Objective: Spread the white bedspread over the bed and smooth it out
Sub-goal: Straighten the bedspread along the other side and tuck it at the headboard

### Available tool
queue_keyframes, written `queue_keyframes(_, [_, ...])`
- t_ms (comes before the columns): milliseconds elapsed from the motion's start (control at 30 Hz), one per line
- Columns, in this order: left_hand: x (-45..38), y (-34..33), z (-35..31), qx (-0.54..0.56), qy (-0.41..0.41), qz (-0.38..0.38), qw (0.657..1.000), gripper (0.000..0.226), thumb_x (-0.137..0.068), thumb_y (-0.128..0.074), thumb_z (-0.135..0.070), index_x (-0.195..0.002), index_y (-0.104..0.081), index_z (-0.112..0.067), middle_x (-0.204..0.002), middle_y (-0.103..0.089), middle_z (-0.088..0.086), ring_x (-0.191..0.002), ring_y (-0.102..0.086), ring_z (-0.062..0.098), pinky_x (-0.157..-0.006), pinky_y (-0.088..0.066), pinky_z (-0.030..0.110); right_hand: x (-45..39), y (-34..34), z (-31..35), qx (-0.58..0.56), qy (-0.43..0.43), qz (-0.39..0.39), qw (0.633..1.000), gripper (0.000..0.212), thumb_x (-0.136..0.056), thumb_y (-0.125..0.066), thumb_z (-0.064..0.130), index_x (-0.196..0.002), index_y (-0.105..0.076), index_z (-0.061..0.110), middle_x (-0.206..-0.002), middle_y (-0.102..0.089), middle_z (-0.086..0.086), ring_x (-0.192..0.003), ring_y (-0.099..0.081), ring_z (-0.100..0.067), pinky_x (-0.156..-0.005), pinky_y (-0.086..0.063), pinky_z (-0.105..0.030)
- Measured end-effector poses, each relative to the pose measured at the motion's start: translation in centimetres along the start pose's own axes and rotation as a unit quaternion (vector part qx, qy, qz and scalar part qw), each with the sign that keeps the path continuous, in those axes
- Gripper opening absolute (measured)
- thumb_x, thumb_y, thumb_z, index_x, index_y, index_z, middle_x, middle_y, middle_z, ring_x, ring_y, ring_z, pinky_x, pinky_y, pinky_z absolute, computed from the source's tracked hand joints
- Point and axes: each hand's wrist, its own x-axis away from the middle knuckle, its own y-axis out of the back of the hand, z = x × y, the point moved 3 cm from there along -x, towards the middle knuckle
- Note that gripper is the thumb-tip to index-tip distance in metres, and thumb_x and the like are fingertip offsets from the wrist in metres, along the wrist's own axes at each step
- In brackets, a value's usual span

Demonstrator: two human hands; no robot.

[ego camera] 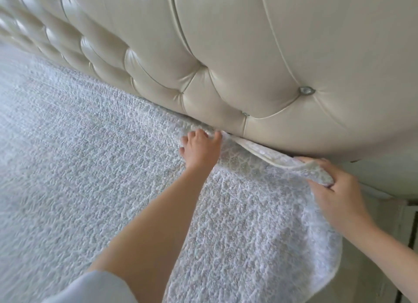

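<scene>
Tufted headboard (226, 60) tight against bedspread (90, 167) edge, seemingly no gap.

Both hands (200, 152) (334, 189) grip the bedspread (90, 167) beside the headboard (226, 65).
</scene>
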Motion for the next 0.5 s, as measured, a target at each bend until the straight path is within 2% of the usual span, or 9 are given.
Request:
queue_keyframes(67, [-0.1,-0.2,0.1,-0.015,0.043,0.049,0.998,0.081,-0.086,-0.032,-0.074,-0.12,-0.062,-0.007,-0.129,-0.059,0.01,-0.13,-0.044,0.032,-0.109,-0.035,0.05,0.3,0.7,0.1,-0.016,0.018,0.012,1.0,0.05,-0.086,-0.063,-0.007,-0.1,-0.07,0.041,-0.104,-0.067,0.027,-0.106,-0.061,-0.001,-0.089,-0.047,-0.018])
queue_keyframes(133, [0.1,-0.1,0.2,-0.008,0.087,0.075,0.993,0.095,-0.077,-0.033,-0.083,-0.124,-0.059,-0.004,-0.129,-0.059,0.013,-0.122,-0.053,0.034,-0.103,-0.045,0.05,0.7,1.3,0.2,-0.042,0.036,0.041,0.998,0.06,-0.085,-0.063,-0.008,-0.094,-0.07,0.052,-0.099,-0.068,0.021,-0.095,-0.063,-0.005,-0.078,-0.046,-0.011])
queue_keyframes(200, [0.6,0.2,-0.2,-0.008,0.115,0.081,0.99,0.087,-0.081,-0.042,-0.078,-0.129,-0.052,-0.006,-0.13,-0.053,0.013,-0.118,-0.054,0.032,-0.099,-0.048,0.048,1.2,1.9,0.5,-0.027,0.08,0.064,0.994,0.07,-0.084,-0.063,-0.011,-0.097,-0.068,0.057,-0.095,-0.068,0.014,-0.088,-0.063,-0.011,-0.072,-0.047,-0.016])
queue_keyframes(267, [0.8,0.5,-0.7,0.006,0.129,0.079,0.988,0.078,-0.083,-0.043,-0.074,-0.119,-0.057,-0.005,-0.123,-0.057,0.012,-0.113,-0.055,0.03,-0.099,-0.048,0.046,1.4,2.3,0.7,0.026,0.15,0.063,0.986,0.066,-0.08,-0.061,-0.018,-0.106,-0.07,0.043,-0.092,-0.067,0.011,-0.085,-0.063,-0.01,-0.071,-0.048,-0.019])
queue_keyframes(333, [0.7,0.8,-1.1,0.073,0.152,0.069,0.983,0.069,-0.089,-0.042,-0.068,-0.104,-0.062,-0.004,-0.104,-0.064,0.012,-0.1,-0.06,0.027,-0.094,-0.052,0.043,1.3,2.6,1.3,0.062,0.215,0.062,0.973,0.043,-0.081,-0.056,-0.006,-0.11,-0.072,0.023,-0.091,-0.062,0.008,-0.082,-0.06,-0.009,-0.069,-0.044,-0.015])
queue_keyframes(400, [0.7,1.2,-1.3,0.207,0.198,0.06,0.956,0.063,-0.095,-0.04,-0.06,-0.105,-0.063,-0.002,-0.094,-0.065,0.01,-0.083,-0.059,0.023,-0.08,-0.054,0.039,1.4,2.7,1.8,0.074,0.236,0.074,0.966,0.036,-0.084,-0.048,0.013,-0.111,-0.072,0.018,-0.085,-0.053,0.005,-0.072,-0.053,-0.009,-0.061,-0.039,-0.014])
queue_keyframes(433, [0.6,1.3,-1.5,0.268,0.217,0.056,0.937,0.062,-0.096,-0.039,-0.058,-0.11,-0.063,-0.002,-0.099,-0.067,0.011,-0.077,-0.057,0.02,-0.069,-0.049,0.035,1.4,2.8,2.0,0.075,0.244,0.076,0.964,0.038,-0.083,-0.047,0.016,-0.11,-0.073,0.019,-0.082,-0.049,0.004,-0.068,-0.049,-0.008,-0.057,-0.036,-0.014])
queue_keyframes(500, [0.5,1.4,-1.9,0.329,0.219,0.06,0.917,0.057,-0.097,-0.039,-0.055,-0.111,-0.059,-0.004,-0.107,-0.067,0.01,-0.071,-0.051,0.016,-0.057,-0.036,0.029,1.2,3.4,1.8,0.075,0.239,0.071,0.966,0.037,-0.077,-0.052,0.004,-0.102,-0.074,0.021,-0.077,-0.046,0.005,-0.063,-0.044,-0.007,-0.054,-0.032,-0.012])
